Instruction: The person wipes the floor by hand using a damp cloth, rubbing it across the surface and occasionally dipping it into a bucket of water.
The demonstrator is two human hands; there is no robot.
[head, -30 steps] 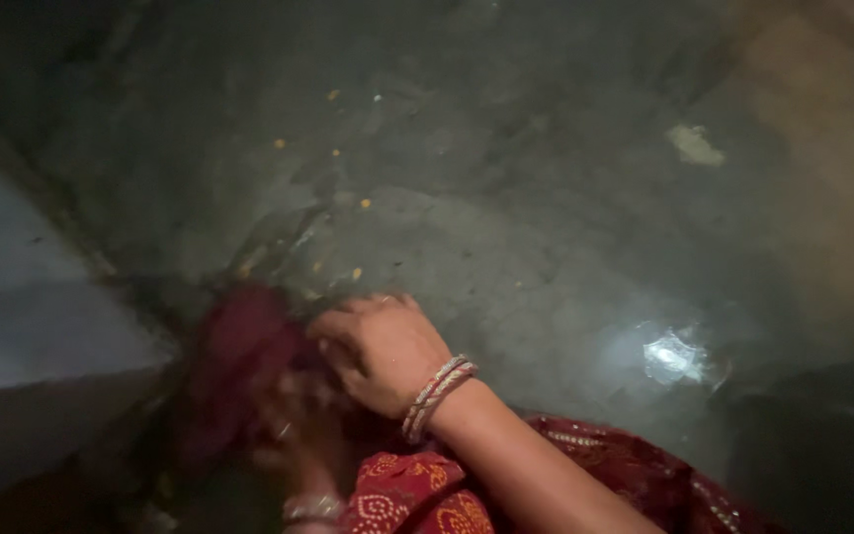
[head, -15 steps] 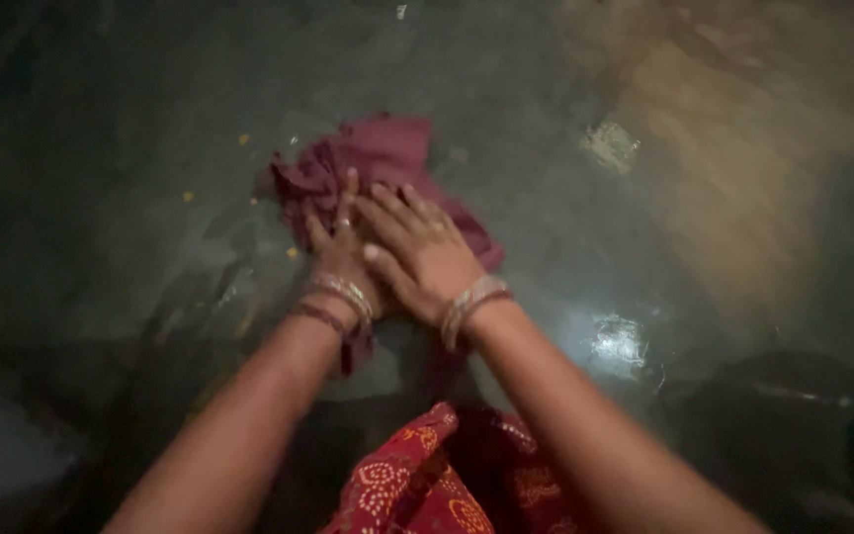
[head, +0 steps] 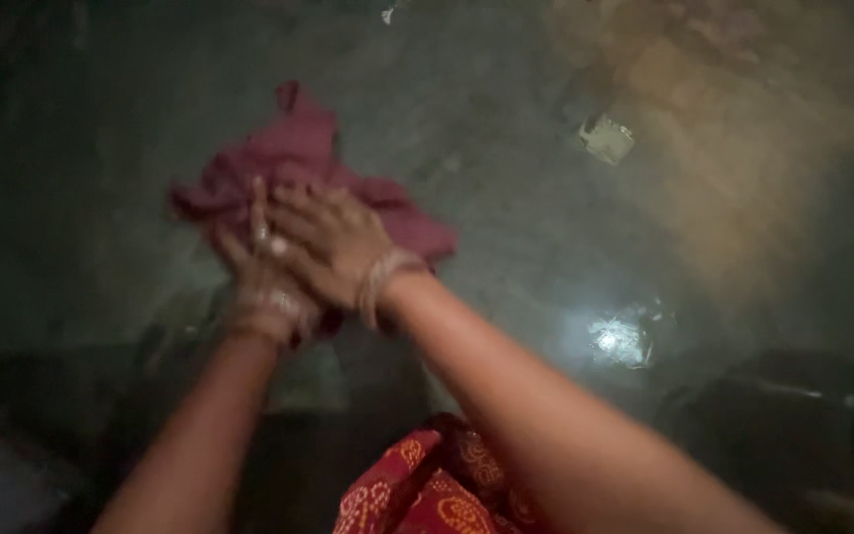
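Hands press flat on a cloth (head: pixel 298 163), fingers spread and gripping nothing: the left hand (head: pixel 254 272) lies on the cloth's near edge, and the right hand (head: pixel 323 242) overlaps it, palm down on the crumpled maroon heap. The cloth sits bunched on a wet dark floor (head: pixel 506 198). Beyond the cloth to its right lies a small pale scrap (head: pixel 607 138). Nearer than the cloth, between the forearms, shows a red patterned garment (head: pixel 427 489). Bangles (head: pixel 380 282) circle the right wrist, just beside the cloth.
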